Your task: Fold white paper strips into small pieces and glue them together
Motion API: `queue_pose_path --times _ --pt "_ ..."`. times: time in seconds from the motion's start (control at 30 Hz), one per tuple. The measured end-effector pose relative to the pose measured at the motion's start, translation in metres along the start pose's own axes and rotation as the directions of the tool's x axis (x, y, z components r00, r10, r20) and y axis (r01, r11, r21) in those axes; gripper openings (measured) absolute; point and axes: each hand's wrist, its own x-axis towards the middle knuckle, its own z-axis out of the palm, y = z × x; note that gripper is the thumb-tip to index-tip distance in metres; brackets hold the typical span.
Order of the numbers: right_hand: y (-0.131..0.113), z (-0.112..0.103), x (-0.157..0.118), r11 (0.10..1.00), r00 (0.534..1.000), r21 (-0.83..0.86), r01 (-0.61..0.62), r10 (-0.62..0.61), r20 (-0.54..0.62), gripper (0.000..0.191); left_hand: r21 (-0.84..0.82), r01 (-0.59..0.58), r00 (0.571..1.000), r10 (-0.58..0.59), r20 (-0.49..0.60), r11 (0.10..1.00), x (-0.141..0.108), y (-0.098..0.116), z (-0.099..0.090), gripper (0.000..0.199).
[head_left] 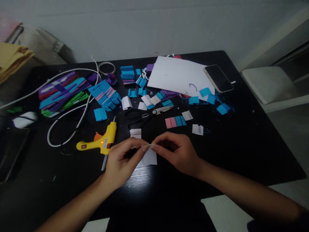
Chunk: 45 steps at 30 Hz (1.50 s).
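Between the fingertips of both hands is a small piece of white paper [151, 144], seen nearly edge-on. My left hand [126, 156] pinches its left end with thumb and forefinger. My right hand [177, 149] pinches the right end the same way. Under my fingers, a white paper strip [150, 158] lies on the table, and a folded white piece [135, 132] is just beyond my left hand. A yellow glue gun [106, 140] with a lit orange light lies left of my left hand. Black-handled scissors [154, 112] lie beyond both hands, blades pointing right.
Folded blue paper pieces [105, 95] and colored strip bundles [64, 91] cover the back left. A white sheet [178, 74] lies at the back, a phone [218, 78] on its right edge. A white cable [84, 111] loops across the left. Pink and blue pieces [175, 121] lie nearby.
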Motion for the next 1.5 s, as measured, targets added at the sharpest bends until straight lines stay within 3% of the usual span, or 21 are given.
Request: queue_pose_path --times 0.33,0.53,0.77,1.0,1.17,1.37,1.5 --pt "-0.006 -0.002 0.003 0.996 0.998 0.064 -0.058 0.060 -0.032 0.007 -0.017 0.032 0.999 -0.032 -0.011 0.999 0.001 0.000 0.000 0.005" --pt "-0.006 -0.003 0.003 0.997 0.997 0.015 -0.077 0.077 0.005 0.022 -0.079 0.088 0.995 -0.091 -0.031 0.993 0.001 -0.001 0.000 0.007" --pt "0.002 0.000 0.003 0.989 0.988 0.016 -0.144 0.143 0.057 0.016 -0.175 0.144 0.986 -0.157 -0.061 0.974 0.006 0.001 0.002 0.007" --pt "0.007 -0.001 0.007 1.000 0.990 0.004 -0.025 0.026 -0.138 0.013 -0.234 0.225 0.974 -0.219 0.052 0.946 0.007 -0.001 0.004 0.009" --pt "0.010 -0.001 0.007 1.000 0.992 0.008 0.020 -0.019 -0.126 0.019 -0.281 0.239 0.971 -0.235 0.047 0.929 0.006 -0.003 0.003 0.014" --pt "0.010 -0.001 0.008 1.000 0.986 0.003 0.006 -0.005 -0.169 0.020 -0.339 0.180 0.984 -0.173 0.051 0.923 0.008 -0.005 0.005 0.012" --pt "0.012 -0.004 0.012 0.999 0.989 0.037 0.009 -0.004 -0.149 0.017 -0.326 0.095 0.995 -0.082 0.055 0.940 0.008 -0.010 0.004 0.041"
